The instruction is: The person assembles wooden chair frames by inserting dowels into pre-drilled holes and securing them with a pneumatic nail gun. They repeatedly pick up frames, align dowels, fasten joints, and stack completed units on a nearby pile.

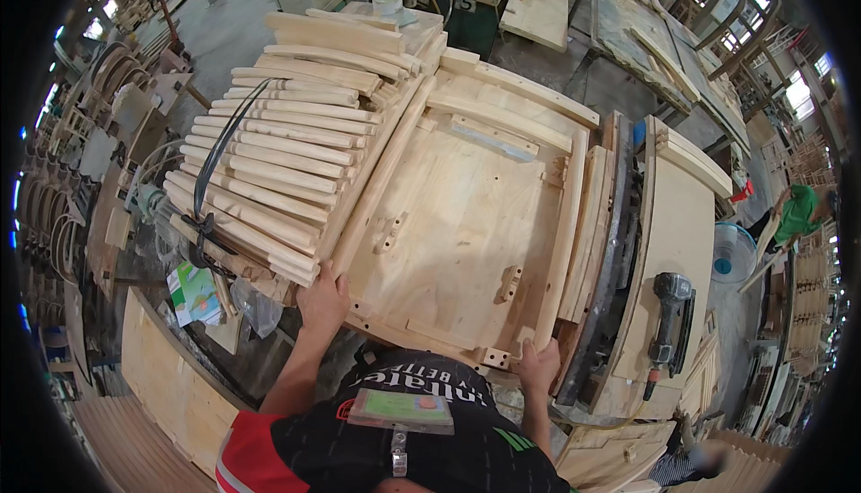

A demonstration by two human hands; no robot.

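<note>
In front of me a plywood board (448, 215) carries pale wooden rails along its sides. My left hand (325, 303) is closed around the near end of the long left rail (384, 175). At the other near corner, my right hand (539, 367) grips the near end of the right rail (565, 233), thumb on top. A curved crosspiece (502, 116) spans the far end between the rails. Small wooden blocks with holes (389, 235) sit on the board; another drilled block (492, 358) lies close to my right hand. My palms and some fingertips are hidden.
Many turned wooden legs (269, 157) are stacked on the left, with a black strap (224, 143) across them. A nail gun (668, 323) rests on a board at right. A white tub (387, 2) stands beyond. Another person in green (798, 215) is at far right.
</note>
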